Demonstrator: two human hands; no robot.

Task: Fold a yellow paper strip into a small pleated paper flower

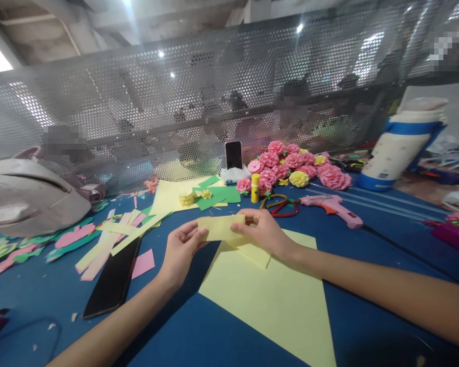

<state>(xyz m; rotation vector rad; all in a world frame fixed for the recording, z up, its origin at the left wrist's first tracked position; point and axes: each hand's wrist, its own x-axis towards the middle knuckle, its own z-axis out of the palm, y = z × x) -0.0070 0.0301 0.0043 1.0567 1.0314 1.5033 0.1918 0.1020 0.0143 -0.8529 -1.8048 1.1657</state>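
Between my two hands a small yellow paper strip [219, 228] is held up above the blue table. My left hand [181, 250] pinches its left end between thumb and fingers. At the other end, my right hand [265, 232] grips the strip, with the thumb in front. Just below lies a smaller yellow paper piece [254, 252], partly covered by my right hand. Under that, a large pale yellow sheet [275, 300] rests on the table.
A pink glue gun [338, 208] lies right, its cord trailing. A glue stick [255, 188] stands before pink paper flowers [286, 163]. Left are a black phone [112, 280], paper strips [107, 244] and a bag [34, 196]. A bottle [401, 145] stands far right, near a perforated metal screen [156, 112].
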